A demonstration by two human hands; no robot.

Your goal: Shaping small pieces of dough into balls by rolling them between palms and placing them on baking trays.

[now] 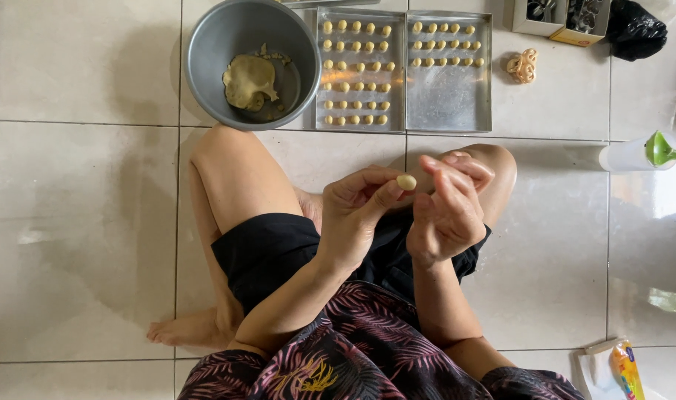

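Head view: left hand [356, 215] pinching a small dough ball [406, 181], right hand [447, 204] loosely open beside it.

A white plastic packet [610, 368] with an orange-yellow label lies on the floor at the bottom right. Two small open cardboard boxes [562, 18] stand at the top right.

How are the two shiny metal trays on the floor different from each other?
The left rectangular metal tray is nearly full, with rows of small pale dough balls from top to bottom. The right rectangular metal tray has only a few rows along its top edge, and most of its surface is bare. The left tray sits right beside the round grey metal bowl; the right one lies farther from it. Both look alike in shape and size.
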